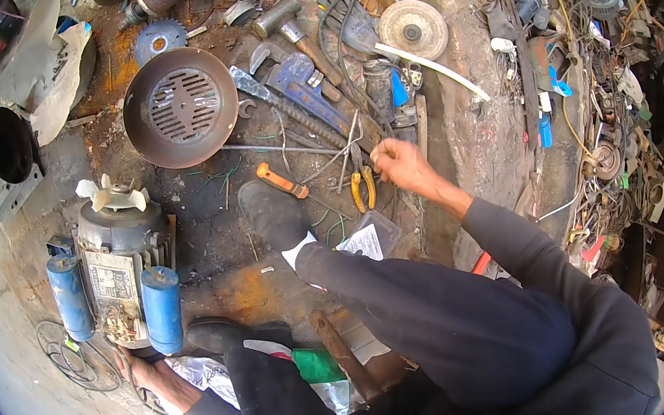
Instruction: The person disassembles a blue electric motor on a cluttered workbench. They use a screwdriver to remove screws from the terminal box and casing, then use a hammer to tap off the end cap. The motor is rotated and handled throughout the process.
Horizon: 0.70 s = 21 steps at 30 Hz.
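An electric motor (113,276) with a pale plastic fan (111,194) on top and two blue cylindrical capacitors (163,310) stands at the left. At its lower end is my left hand (145,375), fingers curled against the base beside dark wires; what they grip is partly hidden. My right hand (409,164) is raised at the centre right, its fingers pinched together around something too small to make out. Just left of it lie yellow-handled pliers (362,189). An orange-handled screwdriver (282,180) rests by my shoe.
A round slotted metal pan (186,148) lies beyond the motor. Hammer (291,26), blue pipe wrench (302,84) and grinding disc (412,31) are spread across the far ground. Scrap and cables (597,162) heap up at the right. A black cord (74,363) coils left of the motor.
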Motion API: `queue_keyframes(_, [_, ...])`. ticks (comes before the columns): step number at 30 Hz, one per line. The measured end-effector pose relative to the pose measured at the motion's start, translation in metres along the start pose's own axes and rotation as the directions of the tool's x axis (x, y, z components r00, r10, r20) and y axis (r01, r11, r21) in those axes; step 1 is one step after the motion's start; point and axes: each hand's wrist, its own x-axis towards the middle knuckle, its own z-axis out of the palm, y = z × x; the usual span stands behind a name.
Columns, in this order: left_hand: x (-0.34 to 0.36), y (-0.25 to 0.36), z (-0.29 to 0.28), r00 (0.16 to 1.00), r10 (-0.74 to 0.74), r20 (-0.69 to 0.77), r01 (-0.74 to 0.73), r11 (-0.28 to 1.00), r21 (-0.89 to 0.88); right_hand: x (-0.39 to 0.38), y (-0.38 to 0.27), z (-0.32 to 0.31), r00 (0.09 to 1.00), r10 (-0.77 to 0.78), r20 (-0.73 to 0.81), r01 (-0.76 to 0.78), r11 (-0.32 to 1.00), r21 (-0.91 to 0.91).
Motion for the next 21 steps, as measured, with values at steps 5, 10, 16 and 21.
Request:
queue_keyframes(5, [0.048, -0.013, -0.018, 0.998, 0.058, -0.037, -0.059, 0.998, -0.033, -0.030, 0.046, 0.035, 0.995, 0.048, 0.086, -0.044, 0.998, -0.046])
queue_keyframes(10, [0.037, -0.034, -0.006, 0.759, 0.651, -0.020, -0.478, 0.577, 0.662, -0.071, 0.081, 0.029, 0.983, 0.030, 0.181, 0.003, 0.984, -0.181])
queue_keyframes(16, [-0.006, -0.012, 0.005, 0.918, 0.374, 0.136, -0.392, 0.791, 0.471, -0.157, 0.199, -0.068, 0.999, 0.047, -0.016, -0.049, 0.979, -0.200])
queue_keyframes(21, [-0.012, 0.012, -0.021, 0.923, 0.140, 0.359, -0.333, 0.759, 0.559, -0.181, 0.264, -0.107, 0.955, 0.266, -0.130, -0.289, 0.935, -0.207])
